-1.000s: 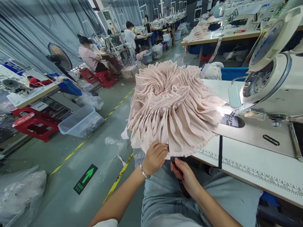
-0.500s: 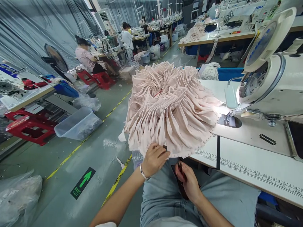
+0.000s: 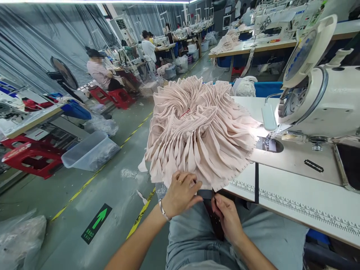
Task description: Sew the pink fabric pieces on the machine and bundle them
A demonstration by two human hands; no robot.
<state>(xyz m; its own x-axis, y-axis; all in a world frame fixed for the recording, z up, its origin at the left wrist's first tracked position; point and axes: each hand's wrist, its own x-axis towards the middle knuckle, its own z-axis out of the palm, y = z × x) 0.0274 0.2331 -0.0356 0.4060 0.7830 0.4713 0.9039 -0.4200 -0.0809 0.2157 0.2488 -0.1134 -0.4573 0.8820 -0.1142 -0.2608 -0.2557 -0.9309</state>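
Observation:
A large bundle of pale pink pleated fabric [image 3: 194, 138] spreads over the front left of the sewing table, its folds fanned round a small red mark. My left hand [image 3: 181, 193] is at its near edge, thumb and fingers apart, fingertips against or just over the cloth. Lower and to the right, my right hand [image 3: 227, 215] is closed in a pinch above my lap; what it holds is hidden. A short dark grey band [image 3: 206, 194] shows between the two hands; whether either grips it is unclear. The sewing machine [image 3: 317, 101] stands to the right of the fabric.
A black blade-shaped piece [image 3: 314, 165] lies on the machine bed. A printed ruler [image 3: 295, 206] runs along the table's front. On the floor to the left are a clear plastic bin [image 3: 90, 152] and a red stool [image 3: 32, 159]. Co-workers sit at machines farther back.
My left hand has opened, its thumb coming away from the fingers. The grey band between the hands shows more. My right hand stays closed near the same place. The view has shifted slightly.

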